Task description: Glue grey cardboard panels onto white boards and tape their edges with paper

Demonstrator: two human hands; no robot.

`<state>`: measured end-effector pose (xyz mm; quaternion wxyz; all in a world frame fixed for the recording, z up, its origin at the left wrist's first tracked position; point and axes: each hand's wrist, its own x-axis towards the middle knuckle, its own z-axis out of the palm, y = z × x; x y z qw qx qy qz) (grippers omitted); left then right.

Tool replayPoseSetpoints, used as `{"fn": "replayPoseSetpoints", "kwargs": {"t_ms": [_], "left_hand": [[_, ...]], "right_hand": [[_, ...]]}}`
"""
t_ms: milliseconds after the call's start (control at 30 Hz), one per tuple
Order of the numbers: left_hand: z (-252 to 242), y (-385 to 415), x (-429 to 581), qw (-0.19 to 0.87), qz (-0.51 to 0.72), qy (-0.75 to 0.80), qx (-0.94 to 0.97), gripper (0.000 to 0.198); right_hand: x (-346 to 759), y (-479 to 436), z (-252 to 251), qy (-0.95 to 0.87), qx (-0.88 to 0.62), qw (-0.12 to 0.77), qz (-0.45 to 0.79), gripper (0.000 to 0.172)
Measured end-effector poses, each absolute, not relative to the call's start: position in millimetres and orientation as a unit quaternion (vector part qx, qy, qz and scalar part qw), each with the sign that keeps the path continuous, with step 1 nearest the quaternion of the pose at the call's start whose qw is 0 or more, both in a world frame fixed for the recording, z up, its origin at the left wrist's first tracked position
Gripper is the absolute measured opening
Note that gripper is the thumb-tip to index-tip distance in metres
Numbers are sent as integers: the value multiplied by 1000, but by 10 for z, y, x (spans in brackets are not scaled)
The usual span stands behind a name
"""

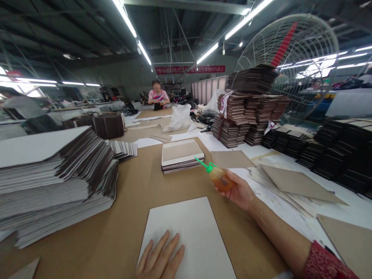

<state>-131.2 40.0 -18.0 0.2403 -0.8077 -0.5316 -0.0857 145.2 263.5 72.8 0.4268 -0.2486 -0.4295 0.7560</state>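
My left hand lies flat with fingers spread on a white sheet with a thin dark edge, which rests on the brown work surface in front of me. My right hand is wrapped round a squeeze bottle of amber liquid with a green cap and a long green nozzle. The bottle is tilted, its nozzle pointing up and to the left. Beyond the sheet sits a short stack of white-faced panels with a beige piece on top; the nozzle tip overlaps its right edge in view.
A tall stack of white sheets with dark edges stands at the left. Bundled brown pieces rise at the right, before a large caged fan. Black stacks and beige boards lie on the right. A person sits at the far end.
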Motion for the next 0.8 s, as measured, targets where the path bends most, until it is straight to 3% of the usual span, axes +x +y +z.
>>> {"fn": "replayPoseSetpoints", "kwargs": {"t_ms": [67, 200, 300, 533, 800], "left_hand": [[-84, 344, -1192, 191, -91, -514, -831, 78], [258, 243, -1014, 42, -58, -591, -803, 64], [403, 210, -952, -6, -67, -614, -786, 61], [347, 203, -964, 10, -72, -609, -790, 60], [318, 231, -986, 100, -70, -587, -801, 61]], "right_hand": [[1452, 2618, 730, -435, -260, 428, 748, 28], [1439, 2595, 738, -441, -288, 426, 736, 29], [1410, 2584, 766, -449, -300, 425, 726, 29], [1372, 2593, 773, -456, -316, 439, 707, 25], [1414, 2638, 712, -436, -318, 451, 710, 28]]}}
